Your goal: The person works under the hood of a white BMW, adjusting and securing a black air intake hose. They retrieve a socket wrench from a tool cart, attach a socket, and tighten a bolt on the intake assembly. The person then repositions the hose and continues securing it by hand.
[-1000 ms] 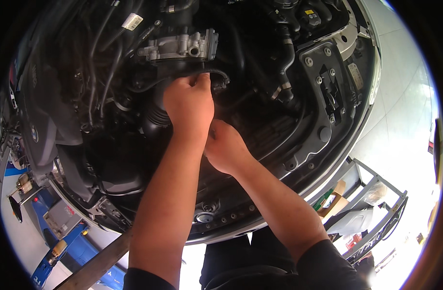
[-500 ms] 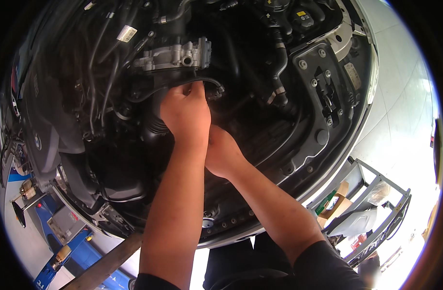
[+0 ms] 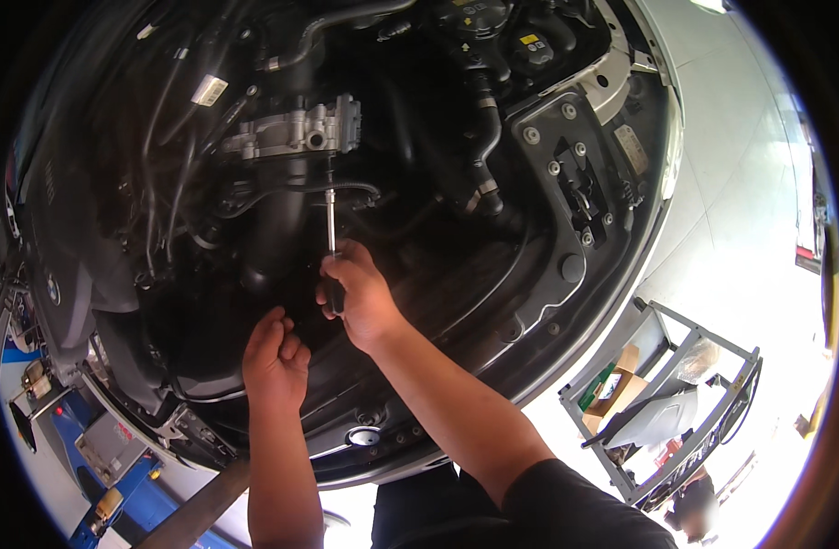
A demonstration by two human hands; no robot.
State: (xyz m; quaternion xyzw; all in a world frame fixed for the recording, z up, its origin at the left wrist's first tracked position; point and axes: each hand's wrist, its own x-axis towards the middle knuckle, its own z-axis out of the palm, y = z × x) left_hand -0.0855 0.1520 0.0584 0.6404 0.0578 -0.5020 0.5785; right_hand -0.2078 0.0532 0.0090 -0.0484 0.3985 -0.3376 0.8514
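Saw a long, thin hand tool (image 3: 331, 224), shiny silver along the rod and black at the handle. Found it almost straight, tip toward 12 o'clock and handle toward 6, partly covered. Saw the tip close to the 4 o'clock edge of a bumpy silver metal block (image 3: 294, 131), but could not tell if touching. Found that block near 11 o'clock from the middle, wider than tall, with a small round hole toward 4 and a flat grey piece at its 3 o'clock end.
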